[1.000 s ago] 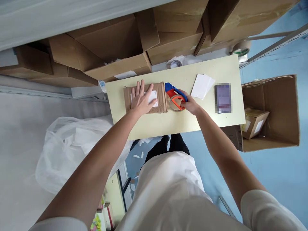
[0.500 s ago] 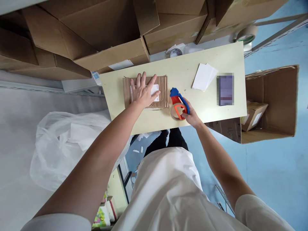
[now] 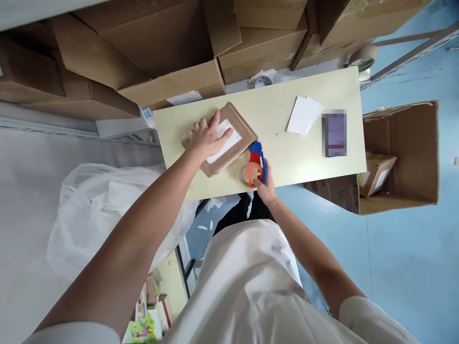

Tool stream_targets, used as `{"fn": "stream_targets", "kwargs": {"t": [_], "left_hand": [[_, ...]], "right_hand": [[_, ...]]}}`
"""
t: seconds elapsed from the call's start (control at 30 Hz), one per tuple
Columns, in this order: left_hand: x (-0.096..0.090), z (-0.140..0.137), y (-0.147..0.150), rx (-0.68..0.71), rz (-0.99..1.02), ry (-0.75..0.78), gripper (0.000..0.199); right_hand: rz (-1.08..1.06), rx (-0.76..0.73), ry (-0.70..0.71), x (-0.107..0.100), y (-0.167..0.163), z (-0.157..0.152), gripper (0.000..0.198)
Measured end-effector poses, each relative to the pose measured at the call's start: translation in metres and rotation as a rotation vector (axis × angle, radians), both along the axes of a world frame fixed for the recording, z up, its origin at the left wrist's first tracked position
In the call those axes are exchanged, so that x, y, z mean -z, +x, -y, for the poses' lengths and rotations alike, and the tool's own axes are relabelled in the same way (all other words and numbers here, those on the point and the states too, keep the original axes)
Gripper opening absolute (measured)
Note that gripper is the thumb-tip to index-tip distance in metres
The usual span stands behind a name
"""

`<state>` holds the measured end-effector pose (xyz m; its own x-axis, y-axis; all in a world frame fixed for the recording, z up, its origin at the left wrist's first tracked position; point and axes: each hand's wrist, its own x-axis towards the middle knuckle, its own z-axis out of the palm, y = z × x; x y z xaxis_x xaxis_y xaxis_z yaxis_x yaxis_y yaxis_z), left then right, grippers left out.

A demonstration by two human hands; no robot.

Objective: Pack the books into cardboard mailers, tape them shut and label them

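A flat brown cardboard parcel (image 3: 233, 112) lies turned at an angle on the pale table (image 3: 279, 157). On its top is a white label (image 3: 229, 141), partly covered by my left hand (image 3: 205, 138). That hand rests on the parcel with its fingers spread. My right hand (image 3: 266, 186) is wrapped round a tape dispenser (image 3: 255, 156) with a blue head and an orange-red frame. The dispenser's blue tip is at the parcel's right corner; whether they touch I cannot tell.
White cards (image 3: 304, 115) and a blurred purple item (image 3: 335, 134) lie on the table's right side. Large cardboard boxes (image 3: 172, 81) line the back. An open carton (image 3: 418, 157) stands at the right, a clear plastic bag (image 3: 86, 220) at the left. Tape rolls (image 3: 263, 81) sit behind the table.
The parcel has turned from lying square to lying slanted under my left hand. My right hand has moved left with the tape dispenser, closer to the parcel.
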<state>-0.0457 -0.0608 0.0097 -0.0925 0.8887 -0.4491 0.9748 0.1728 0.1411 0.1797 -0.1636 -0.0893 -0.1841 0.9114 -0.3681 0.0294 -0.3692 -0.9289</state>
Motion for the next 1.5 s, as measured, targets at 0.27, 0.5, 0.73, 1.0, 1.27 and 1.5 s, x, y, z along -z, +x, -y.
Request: {"fn": "stream_targets", "kwargs": {"t": [0.27, 0.5, 0.73, 1.0, 1.27, 1.5], "left_hand": [[-0.01, -0.001, -0.014, 0.224, 0.033, -0.006, 0.121], [0.011, -0.035, -0.007, 0.336, 0.053, -0.08, 0.136], [0.012, -0.03, -0.008, 0.333, 0.019, -0.077, 0.135], [0.013, -0.03, -0.007, 0.311, -0.007, -0.055, 0.137], [0.003, 0.022, -0.016, -0.041, -0.018, -0.036, 0.125], [-0.008, 0.048, -0.013, 0.129, -0.066, 0.001, 0.14]], "right_hand": [[-0.076, -0.338, -0.006, -0.005, 0.031, -0.152, 0.075], [-0.031, -0.359, 0.026, -0.006, 0.029, -0.137, 0.079], [-0.013, -0.352, 0.034, -0.002, 0.06, -0.073, 0.084], [0.045, -0.224, -0.034, 0.005, 0.057, 0.08, 0.083], [-0.018, -0.063, -0.026, -0.003, 0.039, -0.006, 0.086], [-0.043, -0.345, -0.003, -0.011, 0.044, -0.155, 0.072]]}}
